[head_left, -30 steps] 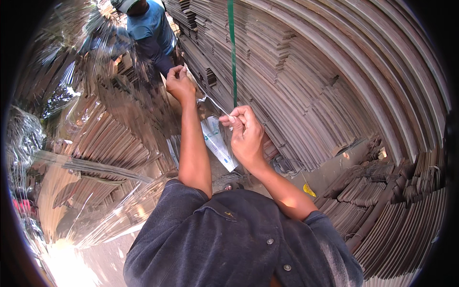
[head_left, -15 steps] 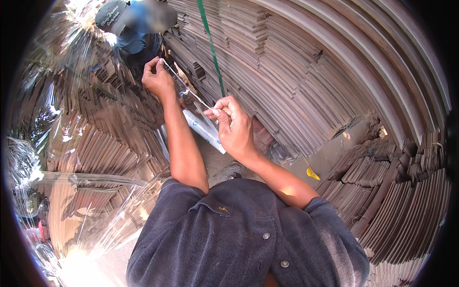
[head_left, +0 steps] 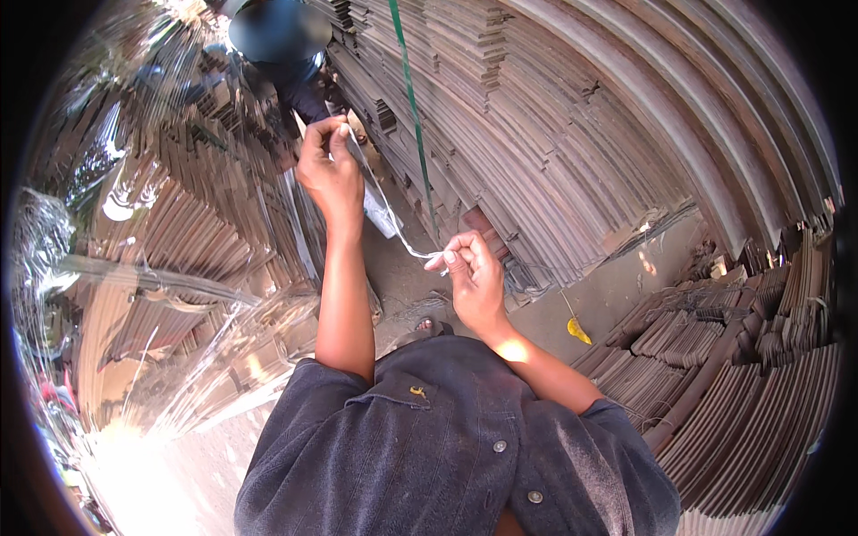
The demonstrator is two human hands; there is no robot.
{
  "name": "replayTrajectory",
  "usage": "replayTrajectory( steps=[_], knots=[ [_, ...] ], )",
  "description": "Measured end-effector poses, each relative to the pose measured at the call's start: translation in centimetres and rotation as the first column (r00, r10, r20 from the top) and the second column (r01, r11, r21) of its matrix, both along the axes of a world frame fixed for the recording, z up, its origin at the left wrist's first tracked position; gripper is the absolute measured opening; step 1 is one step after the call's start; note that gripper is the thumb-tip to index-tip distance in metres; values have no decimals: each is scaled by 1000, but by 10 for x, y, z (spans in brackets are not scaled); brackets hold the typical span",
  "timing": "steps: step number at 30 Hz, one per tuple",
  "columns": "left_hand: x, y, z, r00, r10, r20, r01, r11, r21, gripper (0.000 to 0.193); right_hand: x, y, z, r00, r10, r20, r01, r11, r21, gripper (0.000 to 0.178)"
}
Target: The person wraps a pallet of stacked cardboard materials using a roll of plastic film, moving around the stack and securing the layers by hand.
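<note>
I have the string between my two hands, up in the air in front of the shirt. It is thin and white, and it droops a little instead of going straight. My left hand is at the far end of the string, with the thumb and a finger closed tight on it. My right hand is at the near end, and its thumb and pointing finger pinch the string too. A tiny bit of string pokes out by that thumb.

Just beyond the middle of the string, I see a pale bag lower down. A green strap hangs to the right of the string's far end. Big stacks of thin brown sheets stand to the right of the string. A yellow leaf is to the right of the string's near end, and a foot is on the floor below that end. Shiny clear plastic is far to the left of the string. Past its far end is another person in dark trousers; the top part is blurred.
</note>
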State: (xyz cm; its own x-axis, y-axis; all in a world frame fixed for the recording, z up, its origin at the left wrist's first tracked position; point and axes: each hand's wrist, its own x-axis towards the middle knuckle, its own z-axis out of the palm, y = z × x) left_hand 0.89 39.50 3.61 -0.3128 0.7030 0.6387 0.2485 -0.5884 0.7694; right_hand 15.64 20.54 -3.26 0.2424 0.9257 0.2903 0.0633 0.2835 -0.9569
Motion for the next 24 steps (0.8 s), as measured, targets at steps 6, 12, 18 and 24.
replayTrajectory(
  steps=[6, 12, 18, 24],
  knots=[
    [-14, -77, -45, 959, 16, -283, -54, 990, -127, 11, 13, -30, -95, 993, 26, -119, -64, 943, -328, 8],
    [-35, -120, -117, 911, 17, -411, -96, 981, -171, 12, -8, -48, -185, 940, -13, -341, -148, 885, -441, 3],
    [-63, -129, -161, 875, -27, -483, -86, 974, -210, 16, -33, -13, -257, 943, -104, -315, -64, 875, -481, 2],
    [-59, -120, -203, 781, -47, -622, -58, 987, -148, 20, -58, -11, -337, 950, -102, -296, -27, 916, -401, 3]
  ],
)
